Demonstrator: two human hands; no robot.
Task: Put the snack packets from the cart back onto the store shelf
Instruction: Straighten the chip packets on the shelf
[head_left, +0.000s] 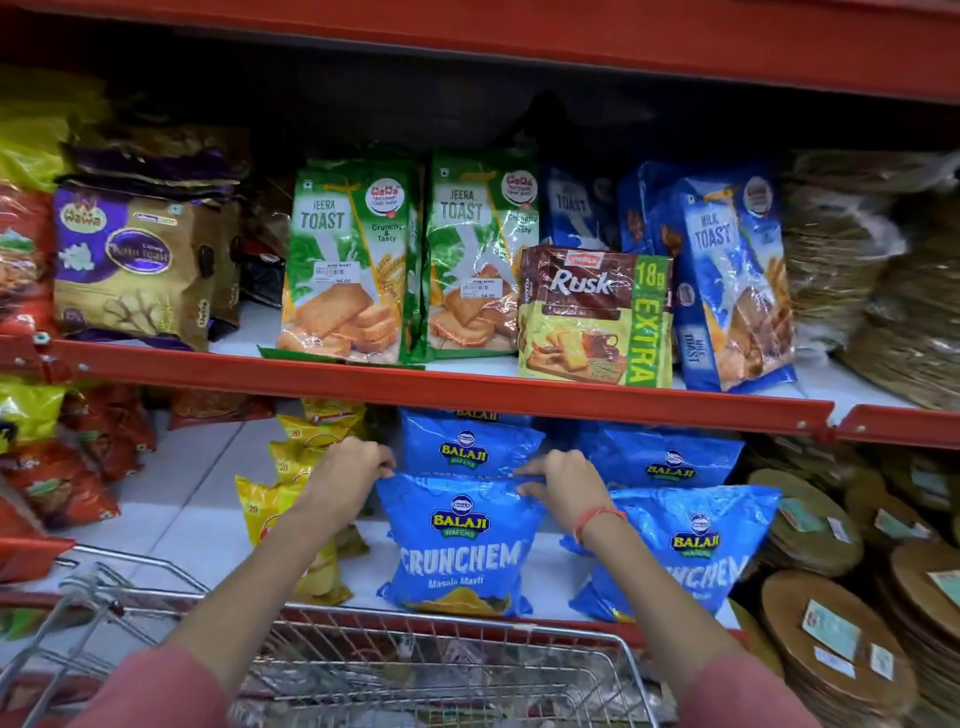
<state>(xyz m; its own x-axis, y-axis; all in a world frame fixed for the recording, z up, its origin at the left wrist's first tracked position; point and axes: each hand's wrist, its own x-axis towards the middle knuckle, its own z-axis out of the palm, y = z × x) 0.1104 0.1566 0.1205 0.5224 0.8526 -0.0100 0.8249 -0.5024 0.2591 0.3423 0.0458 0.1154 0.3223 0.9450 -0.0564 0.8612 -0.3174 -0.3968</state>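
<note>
Store aisle, red metal shelving with white shelf boards. Lower shelf (202, 525) white and partly bare to the left of the hands; red front lip just below the held packet. Wire cart (363, 670) right under the forearms, pressed up near that lip. Upper shelf (467, 387) directly above the hands: green toast packs (343, 260), a brown rusk pack (592, 317) leaning forward, blue milk toast packs (727, 280), a gold and purple pack (130, 260) far left. Yellow packets (291, 499) just left of the left hand, partly behind its wrist; red packets (57, 483) further left. Stacks of round flat discs in clear wrap (831, 639) well to the right of the right hand.

Blue snack packet (460, 545) standing upright on the lower shelf at the front edge, between the two hands. Glossy, puffed, crinkled along the top seam; "Balaji Wafers" logo, white "Crunchem" lettering, "Masala Masti" beneath, a yellow patch at the bottom. Left hand (353, 467) pinching the top left corner of the seam, fingers curled over it. Right hand (561, 483) pinching the top right corner, a red thread band at the wrist. More blue packets (670, 457) of the same kind behind the held one and just beside the right hand, one touching it on the right. Pink sleeves (156, 696) at the bottom edge.
</note>
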